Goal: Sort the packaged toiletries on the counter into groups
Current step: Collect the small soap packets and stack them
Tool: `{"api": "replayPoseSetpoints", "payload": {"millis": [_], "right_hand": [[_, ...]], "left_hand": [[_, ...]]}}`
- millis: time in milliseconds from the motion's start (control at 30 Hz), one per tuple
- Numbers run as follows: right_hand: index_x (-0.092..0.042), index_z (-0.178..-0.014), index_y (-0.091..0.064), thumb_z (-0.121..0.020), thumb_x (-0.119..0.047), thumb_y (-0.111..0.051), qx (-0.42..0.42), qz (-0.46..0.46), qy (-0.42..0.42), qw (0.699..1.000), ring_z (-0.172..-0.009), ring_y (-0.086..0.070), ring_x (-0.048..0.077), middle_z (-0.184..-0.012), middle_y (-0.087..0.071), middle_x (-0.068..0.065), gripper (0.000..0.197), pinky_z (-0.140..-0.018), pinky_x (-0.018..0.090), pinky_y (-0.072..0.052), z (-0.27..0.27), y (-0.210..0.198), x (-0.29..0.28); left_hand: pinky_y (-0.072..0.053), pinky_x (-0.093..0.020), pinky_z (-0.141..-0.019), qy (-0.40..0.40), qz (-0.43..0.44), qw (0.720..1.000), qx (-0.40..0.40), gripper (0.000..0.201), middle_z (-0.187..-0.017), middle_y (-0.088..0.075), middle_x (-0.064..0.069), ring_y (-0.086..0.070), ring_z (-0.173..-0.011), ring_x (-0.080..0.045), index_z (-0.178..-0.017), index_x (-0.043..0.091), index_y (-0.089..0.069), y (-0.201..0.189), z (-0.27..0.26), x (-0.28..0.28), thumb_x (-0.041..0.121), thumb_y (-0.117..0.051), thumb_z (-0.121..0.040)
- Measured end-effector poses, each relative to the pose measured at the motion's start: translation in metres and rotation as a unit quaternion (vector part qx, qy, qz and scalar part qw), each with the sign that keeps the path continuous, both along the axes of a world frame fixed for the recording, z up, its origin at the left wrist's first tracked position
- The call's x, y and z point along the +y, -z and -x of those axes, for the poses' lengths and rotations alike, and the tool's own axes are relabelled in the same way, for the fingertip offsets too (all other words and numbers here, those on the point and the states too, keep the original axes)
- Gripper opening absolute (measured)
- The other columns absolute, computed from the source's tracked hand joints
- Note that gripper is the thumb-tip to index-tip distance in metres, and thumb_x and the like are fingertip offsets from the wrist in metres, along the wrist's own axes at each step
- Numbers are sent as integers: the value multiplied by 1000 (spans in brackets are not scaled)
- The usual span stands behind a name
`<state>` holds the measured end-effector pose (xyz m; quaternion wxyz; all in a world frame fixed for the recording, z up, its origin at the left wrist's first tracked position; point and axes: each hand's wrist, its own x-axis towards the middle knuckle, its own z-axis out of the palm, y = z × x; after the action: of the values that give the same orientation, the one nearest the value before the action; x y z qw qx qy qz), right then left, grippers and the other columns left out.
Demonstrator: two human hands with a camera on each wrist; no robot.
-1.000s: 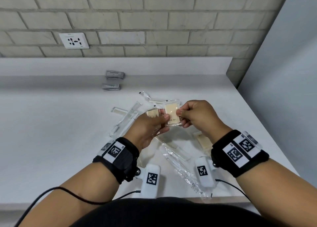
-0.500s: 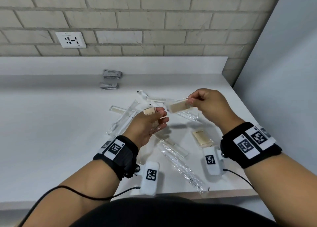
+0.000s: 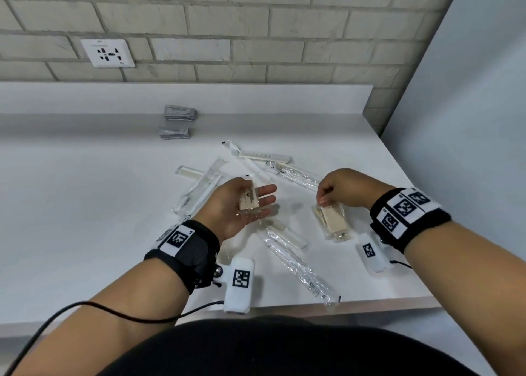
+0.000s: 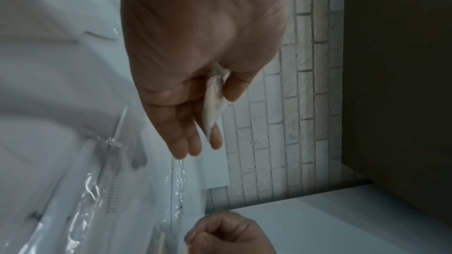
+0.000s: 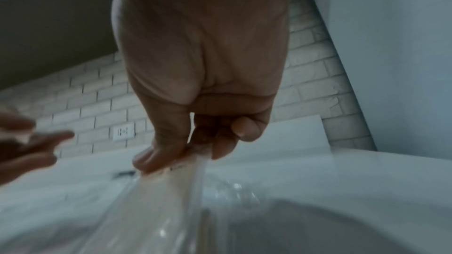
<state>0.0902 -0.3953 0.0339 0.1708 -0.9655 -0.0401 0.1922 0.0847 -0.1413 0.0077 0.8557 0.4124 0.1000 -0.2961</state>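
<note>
Both wrist views are blurred. My right grip pinches a beige packet at the bench right; my left grip, palm up and flat, carries another beige sachet.

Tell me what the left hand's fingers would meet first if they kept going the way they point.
Likely nothing soon: the left hand points right across bare counter toward the right hand; depth is uncertain.
</note>
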Motion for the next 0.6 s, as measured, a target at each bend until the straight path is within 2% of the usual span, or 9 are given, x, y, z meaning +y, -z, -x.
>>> {"api": "replayPoseSetpoints", "payload": {"millis": [67,133,233,300,367,433,533,567,600], "right_hand": [[-23,-83,-73,-81,-22,-74,-20,47,-2,999,-80,-61,12,-78,-64,-11,3,-77,29,-48,-3,11,0],[-22,-93,-71,-80,-26,-75,-94,20,35,995,-82,-59,12,-81,-57,-12,14,-77,30,-48,-2,12,3],[-19,-91,-72,-82,-26,-73,-166,-207,112,958,-63,-56,-1,-71,-61,-12,11,-59,15,-41,8,-2,30],[-19,-91,-72,-81,-26,-74,-115,-321,116,933,-54,-58,0,-70,-67,-8,12,-49,10,-39,16,-10,59],[-17,-89,-69,-77,-20,-78,-62,-360,104,925,-53,-59,8,-68,-67,-6,15,-45,15,-39,21,-9,79],[-15,-82,-68,-76,-11,-77,-87,-385,117,911,-49,-55,10,-66,-64,-4,12,-47,18,-41,19,-5,87],[-23,-76,-72,-77,-4,-74,-228,-403,120,878,-62,-59,7,-82,-63,-7,20,-61,15,-47,14,-2,85],[-22,-78,-75,-78,0,-72,-257,-401,101,873,-73,-61,6,-90,-62,-9,22,-69,13,-47,14,-1,85],[-19,-82,-77,-80,3,-69,-267,-393,81,876,-84,-61,3,-99,-61,-9,24,-76,10,-47,15,-1,85]], "left_hand": [[-55,-31,-56,-12,-44,998,-34,14,-92,-70,-13,-66,-73,-25,-82,11,-52,1,0,0,10,-46,-94],[-43,-26,-57,-14,-130,988,-81,15,-69,-65,2,-60,-56,-9,-78,17,-58,1,1,0,10,-55,-91],[-35,-21,-59,-34,-181,978,-99,16,-61,-65,11,-56,-58,-4,-80,22,-60,3,0,0,10,-61,-90],[-39,-18,-57,-43,-170,979,-105,15,-62,-67,9,-59,-58,-4,-82,20,-61,1,1,-2,7,-62,-89],[-44,-18,-58,-38,-158,979,-126,10,-66,-68,6,-61,-63,-8,-84,17,-62,-1,2,-6,8,-63,-89],[-48,-21,-64,-38,-150,978,-140,6,-78,-68,3,-62,-74,-12,-90,16,-62,-3,0,-6,21,-60,-92],[-55,-27,-68,-39,-139,986,-84,48,-89,-68,-3,-65,-81,-18,-102,11,-63,-9,-6,-1,55,-46,-92],[-56,-27,-66,-24,-134,988,-68,49,-86,-68,-4,-65,-79,-18,-100,9,-63,-10,-8,2,55,-47,-92],[-56,-24,-64,-1,-129,989,-66,39,-81,-68,-3,-64,-74,-16,-97,9,-63,-12,-7,3,46,-52,-93]]}}
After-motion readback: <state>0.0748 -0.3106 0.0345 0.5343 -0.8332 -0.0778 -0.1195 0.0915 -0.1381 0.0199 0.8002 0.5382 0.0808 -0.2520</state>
